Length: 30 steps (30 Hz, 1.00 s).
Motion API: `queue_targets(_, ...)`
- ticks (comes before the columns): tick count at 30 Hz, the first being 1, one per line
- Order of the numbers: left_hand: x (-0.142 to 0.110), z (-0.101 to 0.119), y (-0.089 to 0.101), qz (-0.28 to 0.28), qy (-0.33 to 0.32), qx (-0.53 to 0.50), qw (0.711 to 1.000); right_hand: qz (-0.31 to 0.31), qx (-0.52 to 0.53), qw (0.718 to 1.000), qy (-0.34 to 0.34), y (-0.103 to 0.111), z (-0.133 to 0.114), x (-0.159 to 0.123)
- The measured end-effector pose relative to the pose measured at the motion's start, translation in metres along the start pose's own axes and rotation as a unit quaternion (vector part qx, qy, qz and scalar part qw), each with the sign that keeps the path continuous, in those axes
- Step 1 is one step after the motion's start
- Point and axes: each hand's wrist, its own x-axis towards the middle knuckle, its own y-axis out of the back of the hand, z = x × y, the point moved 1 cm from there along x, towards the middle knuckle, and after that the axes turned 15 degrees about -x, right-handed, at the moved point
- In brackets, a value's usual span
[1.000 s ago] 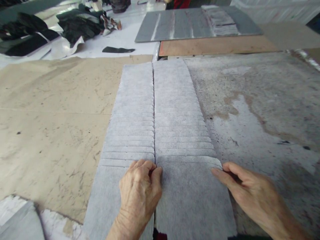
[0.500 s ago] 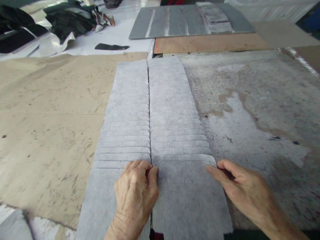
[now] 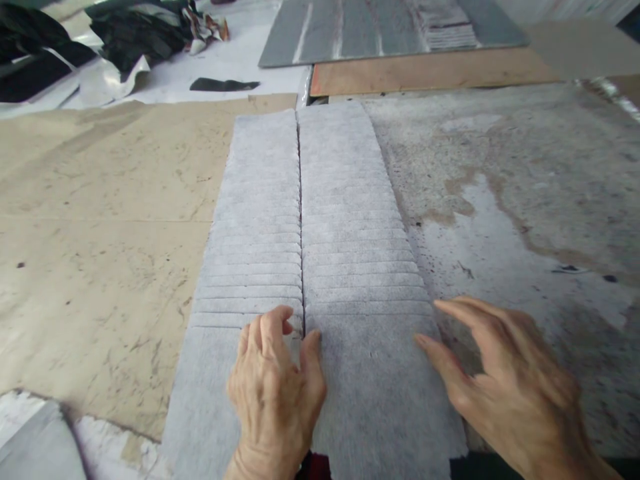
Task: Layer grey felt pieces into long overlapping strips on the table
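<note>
Two columns of overlapping grey felt pieces [image 3: 350, 220] run away from me down the middle of the table, meeting at a dark seam. My left hand [image 3: 275, 387] rests on the nearest pieces at the seam, with the thumb on the right column [image 3: 375, 387] and the loosely bent fingers on the left column [image 3: 250, 200]. It grips nothing. My right hand [image 3: 500, 380] hovers at the right edge of the right column with its fingers stretched out and spread. Its thumb tip lies near the felt's edge.
Tan board [image 3: 100, 220] covers the table on the left and a stained grey surface [image 3: 525, 200] lies on the right. Farther off are a grey sheet with more felt pieces [image 3: 390, 27], a brown board [image 3: 440, 70] and dark scraps of material [image 3: 135, 33] on white.
My right hand has let go of the top felt piece's right edge and opened its fingers. My left hand has loosened its pinch at the seam. The view has shifted slightly forward.
</note>
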Motion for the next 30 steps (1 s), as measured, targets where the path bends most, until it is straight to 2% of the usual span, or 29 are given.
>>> queue_targets(3, -0.002, -0.004, 0.003, -0.003, -0.006, -0.054, 0.999, -0.022, 0.055, 0.996, 0.069, -0.001, 0.005, 0.003)
queue_targets(7, 0.000, -0.005, 0.001, -0.074, -0.013, -0.080, 0.994, -0.050, 0.070, 0.992, 0.097, -0.011, 0.011, 0.006)
queue_targets(10, 0.005, -0.005, -0.001, -0.129, 0.020, -0.076, 0.989, -0.064, 0.079, 0.991, 0.083, -0.015, 0.011, 0.007)
queue_targets(14, 0.011, -0.003, 0.002, -0.169, 0.079, -0.066, 0.980, -0.090, 0.095, 0.991, 0.017, -0.009, 0.008, 0.008)
queue_targets(19, 0.013, -0.002, 0.004, -0.172, 0.120, -0.052, 0.976, -0.130, 0.135, 0.981, -0.042, -0.002, 0.005, 0.010)
queue_targets(24, 0.012, -0.004, 0.004, -0.160, 0.137, -0.099, 0.973, -0.137, 0.136, 0.980, -0.045, -0.002, 0.002, 0.012)
queue_targets(30, 0.012, -0.003, 0.004, -0.145, 0.197, -0.152, 0.958, -0.160, 0.146, 0.974, -0.058, 0.000, 0.001, 0.015)
